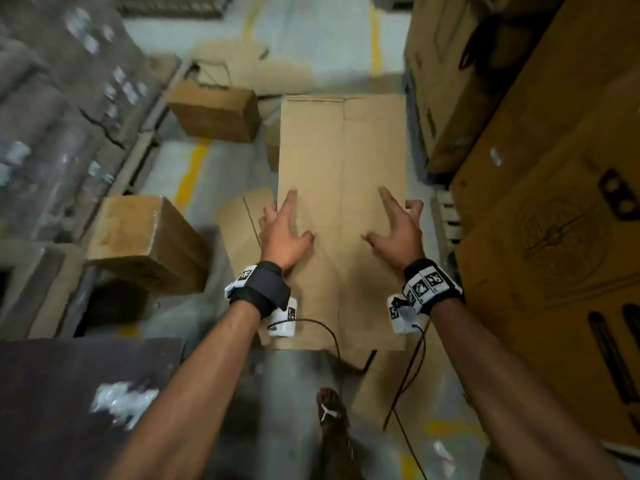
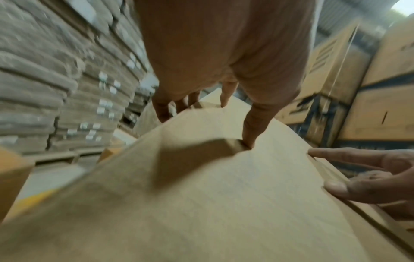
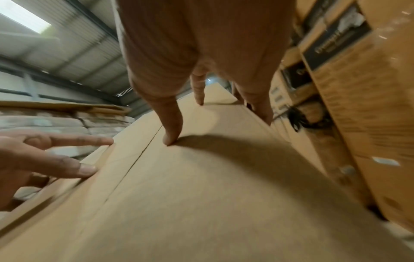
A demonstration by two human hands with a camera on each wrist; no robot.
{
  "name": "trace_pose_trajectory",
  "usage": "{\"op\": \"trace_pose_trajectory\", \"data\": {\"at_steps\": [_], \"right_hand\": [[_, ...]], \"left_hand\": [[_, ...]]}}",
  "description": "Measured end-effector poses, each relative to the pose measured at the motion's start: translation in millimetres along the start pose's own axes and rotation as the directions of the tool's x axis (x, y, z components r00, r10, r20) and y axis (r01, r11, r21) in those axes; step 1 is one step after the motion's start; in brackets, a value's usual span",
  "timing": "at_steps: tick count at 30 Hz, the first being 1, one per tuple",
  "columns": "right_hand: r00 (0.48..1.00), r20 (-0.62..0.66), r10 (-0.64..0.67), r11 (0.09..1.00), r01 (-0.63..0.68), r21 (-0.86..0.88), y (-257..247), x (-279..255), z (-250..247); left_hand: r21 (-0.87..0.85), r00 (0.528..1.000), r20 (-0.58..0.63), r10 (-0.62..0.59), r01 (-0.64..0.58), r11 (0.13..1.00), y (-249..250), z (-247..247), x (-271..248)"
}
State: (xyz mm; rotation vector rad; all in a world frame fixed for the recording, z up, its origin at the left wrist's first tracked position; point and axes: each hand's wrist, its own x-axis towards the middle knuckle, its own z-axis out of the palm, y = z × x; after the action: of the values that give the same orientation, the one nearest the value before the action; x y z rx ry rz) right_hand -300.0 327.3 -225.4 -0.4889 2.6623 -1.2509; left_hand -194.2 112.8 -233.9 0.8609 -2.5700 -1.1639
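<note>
Left hand (image 1: 282, 233) and right hand (image 1: 398, 232) are both lying splayed on the long cardboard panel (image 1: 341, 150). The thumbs and forefingers are pressing straight on its top face, and the outer fingers are reaching past its two long edges. Neither hand is clamping anything that the views show.

The panel is lying lengthwise ahead of the person, with small brown boxes (image 1: 214, 110) to its left and tall printed cartons (image 1: 554, 209) close on its right. A seam (image 1: 342, 161) is running down its middle.

By the look of it, the person is settling a two-handed hold on the panel before lifting or sliding it. The next move is likely calling for the outer fingers to hook round both edges evenly. The load would then need to come up level, clear of the cartons on the right and of the cable (image 1: 408, 375) hanging from the right wrist.

Much is hard to read:
- The panel's underside is hidden, so it cannot be told whether it is a flattened sheet or a closed box, or what it is resting on.
- Motion blur is smearing the wrapped bundles (image 1: 45, 109) at far left.
- The print on the cartons is not legible.
</note>
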Motion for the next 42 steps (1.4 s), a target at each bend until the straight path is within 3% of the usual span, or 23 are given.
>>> {"op": "trace_pose_trajectory", "data": {"at_steps": [4, 9, 14, 19, 27, 31, 35, 40, 42], "right_hand": [[0.988, 0.016, -0.152, 0.988, 0.152, 0.017, -115.9, -44.9, -17.5], [0.92, 0.115, -0.376, 0.927, 0.374, 0.034, -256.2, -118.0, 5.1], [0.801, 0.253, -0.543, 0.839, 0.529, 0.128, -360.4, -198.6, 72.4], [0.653, 0.395, -0.646, 0.759, 0.608, 0.235, -434.2, -293.4, 141.1], [0.354, 0.613, -0.706, 0.66, 0.643, 0.388, -482.3, -416.0, 248.2], [0.171, 0.694, -0.699, 0.607, 0.655, 0.45, -476.4, -444.0, 291.8], [-0.018, 0.793, -0.61, 0.59, 0.658, 0.469, -453.8, -457.5, 327.9], [-0.181, 0.864, -0.47, 0.555, 0.7, 0.449, -430.0, -456.2, 369.0], [-0.204, 0.875, -0.44, 0.55, 0.708, 0.442, -419.4, -450.6, 386.0]], "left_hand": [[0.066, 0.981, -0.19, 0.025, -0.013, 0.998, 24.4, -121.3, -57.4], [0.055, 0.909, -0.416, 0.015, 0.009, 0.998, 5.0, -278.4, -159.0], [0.067, 0.792, -0.607, -0.066, 0.133, 0.989, -44.2, -393.9, -278.6], [0.051, 0.653, -0.737, -0.176, 0.313, 0.949, -103.1, -462.1, -394.1], [-0.181, 0.398, -0.8, -0.449, 0.552, 0.814, -202.6, -480.2, -534.0], [-0.293, 0.294, -0.77, -0.566, 0.625, 0.723, -233.9, -460.6, -575.7], [-0.392, 0.209, -0.702, -0.681, 0.685, 0.614, -264.1, -428.6, -596.7], [-0.478, 0.177, -0.594, -0.785, 0.707, 0.522, -298.1, -386.0, -604.1], [-0.486, 0.176, -0.584, -0.792, 0.705, 0.515, -307.9, -374.1, -603.3]]}}
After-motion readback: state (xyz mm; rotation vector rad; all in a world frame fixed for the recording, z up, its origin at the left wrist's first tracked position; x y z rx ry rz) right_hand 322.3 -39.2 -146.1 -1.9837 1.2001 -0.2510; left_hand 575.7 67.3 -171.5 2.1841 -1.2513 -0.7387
